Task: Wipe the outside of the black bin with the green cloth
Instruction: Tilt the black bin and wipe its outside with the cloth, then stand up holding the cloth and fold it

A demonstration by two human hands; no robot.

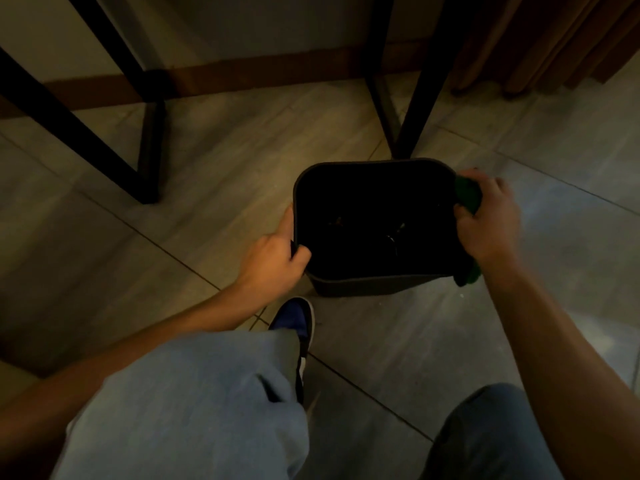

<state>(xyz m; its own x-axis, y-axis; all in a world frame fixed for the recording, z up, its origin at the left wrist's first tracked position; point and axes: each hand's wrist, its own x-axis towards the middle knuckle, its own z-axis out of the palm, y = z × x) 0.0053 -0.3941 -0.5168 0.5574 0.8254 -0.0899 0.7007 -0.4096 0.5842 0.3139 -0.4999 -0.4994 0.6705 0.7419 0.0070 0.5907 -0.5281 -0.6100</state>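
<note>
The black bin (pixel 363 287) stands upright on the tiled floor in the middle of the head view, with its open top facing me. My left hand (pixel 273 258) grips the bin's left rim, thumb hooked inside. My right hand (pixel 488 220) presses the green cloth (pixel 467 194) against the outside of the bin's right wall. A second bit of the cloth shows below my wrist at the bin's near right corner. A few small dark scraps lie at the bottom of the bin, too dim to identify.
Black metal table legs (pixel 149 140) stand on the left, and another pair (pixel 408 126) sits just behind the bin. A brown skirting board runs along the wall. Brown curtains (pixel 540 46) hang at the upper right. My knees and a blue shoe (pixel 294 320) are close in front.
</note>
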